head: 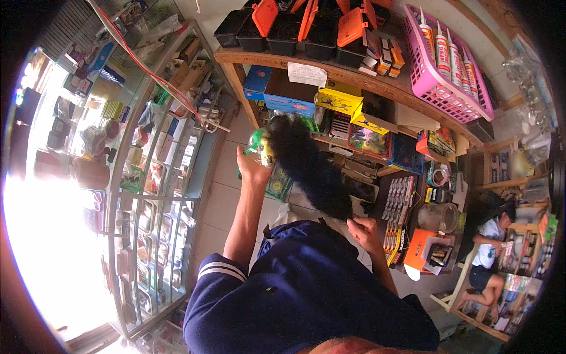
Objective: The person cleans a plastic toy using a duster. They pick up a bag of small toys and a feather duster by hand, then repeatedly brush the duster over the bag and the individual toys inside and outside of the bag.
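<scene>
My left hand [254,170] is raised before the shelf and holds a clear plastic package [263,146] with green and yellow contents I cannot make out. Low on the right, my right hand [364,232] grips the handle end of a black feather duster [311,175]. The duster slants up and leftward from that fist, and its fluffy tip meets or overlaps the package. Part of the shelf behind is hidden by the feathers. Below the package, a green basket [279,182] shows near the floor.
Black bins with orange lids [283,37] line the wooden shelf top, beside a pink plastic basket [442,99] of sealant tubes. Cardboard boxes [289,104] fill the level below. A glass display case [152,194] stands left. At far right sits another person [486,248].
</scene>
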Demonstrator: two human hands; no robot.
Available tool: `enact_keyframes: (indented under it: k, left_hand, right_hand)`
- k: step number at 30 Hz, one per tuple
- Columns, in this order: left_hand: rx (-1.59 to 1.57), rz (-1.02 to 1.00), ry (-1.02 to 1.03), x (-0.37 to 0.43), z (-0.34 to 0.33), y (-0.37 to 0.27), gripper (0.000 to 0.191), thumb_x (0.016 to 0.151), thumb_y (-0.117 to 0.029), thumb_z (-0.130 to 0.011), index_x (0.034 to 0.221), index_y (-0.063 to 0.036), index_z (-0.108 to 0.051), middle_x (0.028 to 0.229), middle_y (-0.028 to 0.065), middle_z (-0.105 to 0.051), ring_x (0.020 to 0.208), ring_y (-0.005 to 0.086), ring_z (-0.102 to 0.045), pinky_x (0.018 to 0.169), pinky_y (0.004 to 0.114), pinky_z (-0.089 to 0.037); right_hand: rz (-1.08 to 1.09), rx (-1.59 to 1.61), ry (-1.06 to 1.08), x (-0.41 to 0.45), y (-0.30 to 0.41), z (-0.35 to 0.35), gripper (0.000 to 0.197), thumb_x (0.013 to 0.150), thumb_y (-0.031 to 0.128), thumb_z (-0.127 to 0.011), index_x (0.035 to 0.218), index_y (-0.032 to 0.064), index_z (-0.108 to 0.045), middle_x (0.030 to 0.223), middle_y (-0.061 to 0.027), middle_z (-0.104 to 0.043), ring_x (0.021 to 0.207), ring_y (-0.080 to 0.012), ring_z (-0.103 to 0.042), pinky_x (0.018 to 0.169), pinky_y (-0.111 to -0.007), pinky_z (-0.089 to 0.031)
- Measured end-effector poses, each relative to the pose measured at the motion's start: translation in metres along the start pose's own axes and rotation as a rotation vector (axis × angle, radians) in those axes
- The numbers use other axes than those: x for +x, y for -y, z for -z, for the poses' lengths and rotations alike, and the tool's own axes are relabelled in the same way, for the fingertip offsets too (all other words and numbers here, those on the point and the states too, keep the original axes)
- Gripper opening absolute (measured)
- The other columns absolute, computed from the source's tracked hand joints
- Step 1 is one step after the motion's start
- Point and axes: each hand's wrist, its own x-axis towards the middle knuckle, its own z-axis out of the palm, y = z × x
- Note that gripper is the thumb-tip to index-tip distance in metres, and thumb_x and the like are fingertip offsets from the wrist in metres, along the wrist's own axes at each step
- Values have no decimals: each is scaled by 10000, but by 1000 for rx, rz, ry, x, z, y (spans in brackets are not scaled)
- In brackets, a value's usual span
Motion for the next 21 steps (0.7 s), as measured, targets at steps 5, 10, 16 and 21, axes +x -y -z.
enact_keyframes:
  k: [5,10,16,21]
  left_hand:
    - [-1,42,84,9,2,8,674,960,-522,-172,1290,6,-429,1246,202,-526,1154,352,-498,1015,484,-374]
    - [-254,185,255,11,40,-5,736,907,-644,-270,1242,-27,-487,1197,179,-551,1102,349,-519,964,486,-408]
    - [131,249,496,18,34,-22,626,921,-569,-389,1167,-16,-551,1062,137,-634,952,254,-622,866,382,-506]
    - [405,66,68,-6,-10,2,553,920,-573,-380,1003,-59,-568,950,131,-650,791,231,-647,687,347,-550]
  right_hand:
    - [39,-102,31,2,7,3,283,898,197,-560,674,25,-542,553,33,-433,507,-56,-392,464,-251,-285]
    - [4,-111,74,4,12,3,307,886,159,-567,613,34,-503,537,46,-405,481,-42,-345,443,-240,-247]
    - [255,-117,54,12,-3,11,268,895,154,-560,655,41,-518,555,42,-408,475,-39,-345,430,-227,-236]
    - [-69,179,98,3,0,31,271,898,139,-549,646,56,-495,546,5,-421,456,-52,-361,405,-230,-233]
